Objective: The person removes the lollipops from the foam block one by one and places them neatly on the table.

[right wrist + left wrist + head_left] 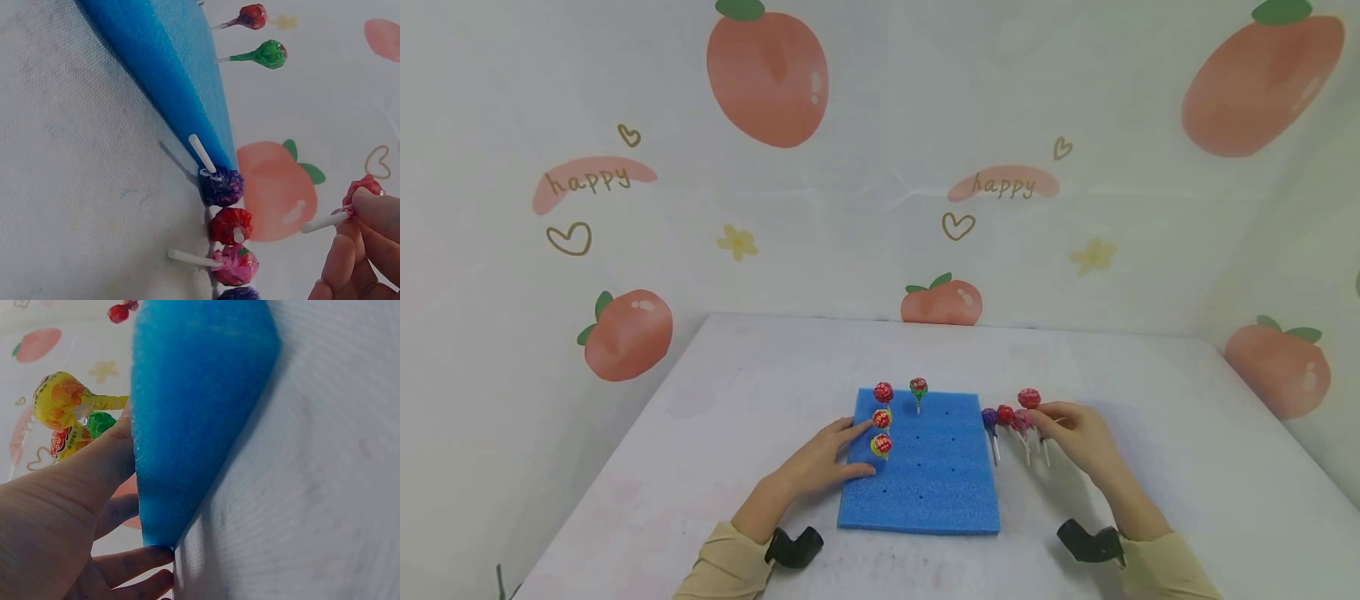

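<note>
My right hand (1081, 437) pinches a red-wrapped lollipop (1029, 398) just below its head. In the right wrist view, its white stick (325, 223) points left past the fingertips. Beneath that hand lie several lollipops in a row: a purple one (222, 187), a red one (231, 225), a pink one (236, 265) and another purple one (239, 294). My left hand (814, 460) rests along the left side of a blue foam board (955, 500), fingers extended. Beside its fingers, two yellow-and-red lollipops (881, 446) stand in the board.
Toward the board's back stand a red lollipop (883, 392) and a green one (918, 386). Rows of small holes (919, 465) mark the foam. The board lies on a white-covered table (760, 375), with a printed curtain (865, 208) behind it.
</note>
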Available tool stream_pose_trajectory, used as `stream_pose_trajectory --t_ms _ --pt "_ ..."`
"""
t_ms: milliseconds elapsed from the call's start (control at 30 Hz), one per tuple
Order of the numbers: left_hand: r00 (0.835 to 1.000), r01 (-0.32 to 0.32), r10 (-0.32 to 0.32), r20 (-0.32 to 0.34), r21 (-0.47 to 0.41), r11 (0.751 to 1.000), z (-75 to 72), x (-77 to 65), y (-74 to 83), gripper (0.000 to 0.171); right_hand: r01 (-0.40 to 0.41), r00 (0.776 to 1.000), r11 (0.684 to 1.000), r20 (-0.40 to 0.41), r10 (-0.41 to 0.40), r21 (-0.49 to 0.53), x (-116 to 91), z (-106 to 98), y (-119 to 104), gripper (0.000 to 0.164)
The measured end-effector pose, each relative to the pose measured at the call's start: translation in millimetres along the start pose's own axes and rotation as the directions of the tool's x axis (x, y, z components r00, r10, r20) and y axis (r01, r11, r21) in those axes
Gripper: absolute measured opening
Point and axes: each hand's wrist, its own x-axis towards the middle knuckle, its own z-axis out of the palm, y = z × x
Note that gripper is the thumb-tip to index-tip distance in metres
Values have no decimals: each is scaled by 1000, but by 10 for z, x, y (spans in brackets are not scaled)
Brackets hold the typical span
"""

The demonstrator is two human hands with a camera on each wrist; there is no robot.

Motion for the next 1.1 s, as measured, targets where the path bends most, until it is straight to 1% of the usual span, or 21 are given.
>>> stream_pose_trajectory --t_ms 200,400,633,1100 --pt "1000 -8 8 -9 5 1000 0 1 -3 71 -20 1000 1000 0 20 -17 16 -19 19 45" --pt "1000 -7 7 -12 3 1000 3 -1 -2 71 -14 1000 1000 -10 14 -25 16 -39 43 47" --pt "1000 -4 4 -8 5 1000 8 -2 2 71 -31 1000 998 -5 31 -48 17 -65 93 51" --pt "1000 -1 1 9 -12 1000 -4 -5 -5 71 -20 1000 997 -7 20 -73 0 -119 136 45"
